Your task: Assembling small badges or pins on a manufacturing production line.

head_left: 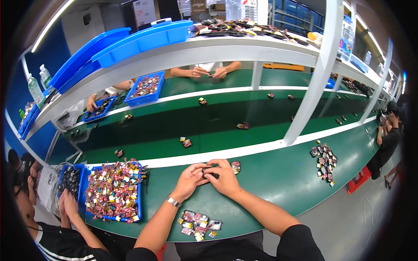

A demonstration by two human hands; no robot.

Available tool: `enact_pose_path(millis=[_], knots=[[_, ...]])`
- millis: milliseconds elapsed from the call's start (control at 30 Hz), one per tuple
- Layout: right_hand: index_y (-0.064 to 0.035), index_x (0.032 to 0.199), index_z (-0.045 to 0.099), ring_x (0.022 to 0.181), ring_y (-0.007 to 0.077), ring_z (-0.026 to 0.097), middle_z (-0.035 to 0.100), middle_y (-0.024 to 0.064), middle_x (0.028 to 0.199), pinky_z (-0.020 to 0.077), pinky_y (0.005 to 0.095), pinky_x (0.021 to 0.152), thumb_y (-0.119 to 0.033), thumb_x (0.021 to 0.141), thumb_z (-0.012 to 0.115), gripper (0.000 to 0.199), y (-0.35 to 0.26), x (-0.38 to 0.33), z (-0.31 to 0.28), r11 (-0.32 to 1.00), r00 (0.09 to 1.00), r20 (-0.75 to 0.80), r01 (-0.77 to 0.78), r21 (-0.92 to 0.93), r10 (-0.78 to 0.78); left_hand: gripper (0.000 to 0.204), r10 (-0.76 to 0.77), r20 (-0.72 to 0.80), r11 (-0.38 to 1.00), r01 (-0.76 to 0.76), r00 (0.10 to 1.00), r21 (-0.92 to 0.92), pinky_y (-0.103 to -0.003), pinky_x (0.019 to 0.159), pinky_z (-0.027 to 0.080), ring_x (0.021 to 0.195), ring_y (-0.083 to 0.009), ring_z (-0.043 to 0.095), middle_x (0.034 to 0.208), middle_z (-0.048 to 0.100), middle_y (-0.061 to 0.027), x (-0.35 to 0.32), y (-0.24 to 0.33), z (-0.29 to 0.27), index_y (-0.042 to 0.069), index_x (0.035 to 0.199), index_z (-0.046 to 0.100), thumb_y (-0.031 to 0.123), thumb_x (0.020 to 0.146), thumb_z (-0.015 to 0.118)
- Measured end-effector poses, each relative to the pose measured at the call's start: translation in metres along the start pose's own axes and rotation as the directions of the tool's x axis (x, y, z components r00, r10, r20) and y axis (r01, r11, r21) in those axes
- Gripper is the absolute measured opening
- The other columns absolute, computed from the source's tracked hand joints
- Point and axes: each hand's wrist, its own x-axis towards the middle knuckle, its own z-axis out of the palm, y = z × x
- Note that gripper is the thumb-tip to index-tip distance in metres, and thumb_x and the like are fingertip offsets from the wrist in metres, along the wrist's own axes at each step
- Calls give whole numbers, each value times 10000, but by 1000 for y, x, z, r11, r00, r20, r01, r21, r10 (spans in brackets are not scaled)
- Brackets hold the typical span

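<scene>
both forearms angle inward from below, wrists bent; the left hand and right hand meet with curled fingers above the green table, gripping a small dark part between them; a pile lies between the forearms.

the left forearm is slanting up to the right, the right forearm up to the left. the left hand and right hand are sitting side by side, their fingers bending and pinching close together.
</scene>
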Motion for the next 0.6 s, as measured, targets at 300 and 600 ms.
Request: enact_pose_path(millis=[300,600], knots=[[-86,949,729,1154,270,532,613,75,1205,442,367,978,-123,788,720,166,-1,0,15,973,993,15,-116,201,116,249,63,-64,996,-59,996,60,-358,952,530,1144,-218,589,1317,543,-146,-8,3,-6,15,1216,483,62,973,507],[-71,939,717,1171,308,516,607,105,1212,435,405,986,-45,754,703,188,-8,-1,3,995,999,-50,3,100,2,245,76,-2,995,-76,997,-61,-389,969,509,1145,-221,585,1323,541,-151,0,-2,1,26,1197,489,62,960,545]])
